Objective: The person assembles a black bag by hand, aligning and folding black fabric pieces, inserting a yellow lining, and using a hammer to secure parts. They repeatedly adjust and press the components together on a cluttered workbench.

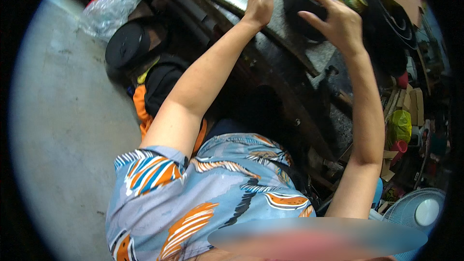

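Observation:
My left hand is over the near edge of a worn grey bench, one finger stretched out toward the top of the view. Nothing shows in it, though part of its fingers is hidden behind the hand. To its right, my right hand is held with thumb and forefinger spread wide, and nothing lies between them. Just behind those fingers stands a dark rolled sheet with yellowish bits inside. Whether the hand touches the roll I cannot tell. Another dark coiled sheet stands farther right.
A black round seat and a clear plastic bag are at the left, beside the grey floor. Cardboard pieces, a yellow bag and a fan crowd the right side.

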A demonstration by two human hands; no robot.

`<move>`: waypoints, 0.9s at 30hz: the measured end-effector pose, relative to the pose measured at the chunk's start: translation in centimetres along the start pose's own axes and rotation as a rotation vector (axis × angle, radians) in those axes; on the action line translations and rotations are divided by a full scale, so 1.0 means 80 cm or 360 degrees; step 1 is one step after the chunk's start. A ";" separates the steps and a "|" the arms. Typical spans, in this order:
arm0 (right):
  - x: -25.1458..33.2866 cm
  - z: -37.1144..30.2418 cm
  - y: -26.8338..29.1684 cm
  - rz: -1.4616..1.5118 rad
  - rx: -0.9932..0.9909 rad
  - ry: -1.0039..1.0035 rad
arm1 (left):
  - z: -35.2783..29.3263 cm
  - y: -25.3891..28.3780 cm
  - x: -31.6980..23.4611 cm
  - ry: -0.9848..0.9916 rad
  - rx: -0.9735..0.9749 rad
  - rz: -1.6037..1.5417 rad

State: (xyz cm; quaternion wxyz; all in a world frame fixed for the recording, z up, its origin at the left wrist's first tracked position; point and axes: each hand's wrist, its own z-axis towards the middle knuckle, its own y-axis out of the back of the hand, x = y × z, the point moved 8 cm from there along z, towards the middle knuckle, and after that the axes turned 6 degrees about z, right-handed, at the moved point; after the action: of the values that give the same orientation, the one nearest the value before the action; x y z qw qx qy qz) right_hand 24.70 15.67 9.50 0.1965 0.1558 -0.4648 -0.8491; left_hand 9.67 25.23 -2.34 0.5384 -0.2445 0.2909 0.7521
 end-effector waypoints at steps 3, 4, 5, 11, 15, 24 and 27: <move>0.020 -0.028 0.013 -0.0010 -0.0085 0.0245 | 0.001 -0.012 0.000 0.0079 0.0226 -0.0036; 0.024 -0.034 -0.002 -0.0003 0.0010 0.0188 | -0.001 -0.019 -0.006 0.0109 0.0339 -0.0068; 0.029 -0.040 0.000 0.0009 -0.0074 0.0230 | -0.001 -0.017 -0.024 -0.0070 0.0333 0.0099; 0.008 -0.045 -0.013 0.0440 -0.0031 0.0174 | 0.004 -0.006 -0.052 0.0151 0.0526 -0.0105; -0.034 -0.061 0.014 0.0477 -0.0336 0.0133 | 0.000 -0.015 -0.037 0.0411 0.0567 -0.0217; -0.108 -0.102 -0.037 0.1063 -0.0332 -0.0619 | 0.000 -0.021 -0.030 0.0261 0.0548 0.0189; -0.103 -0.090 -0.035 0.1038 -0.0517 -0.0523 | 0.000 -0.020 -0.027 0.0314 0.0519 0.0142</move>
State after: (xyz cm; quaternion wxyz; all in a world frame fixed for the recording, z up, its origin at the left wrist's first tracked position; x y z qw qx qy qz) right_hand 34.60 15.73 4.07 0.4010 -0.1710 -0.3747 -0.8182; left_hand 11.86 24.17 -1.15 0.5060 -0.2135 0.4709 0.6904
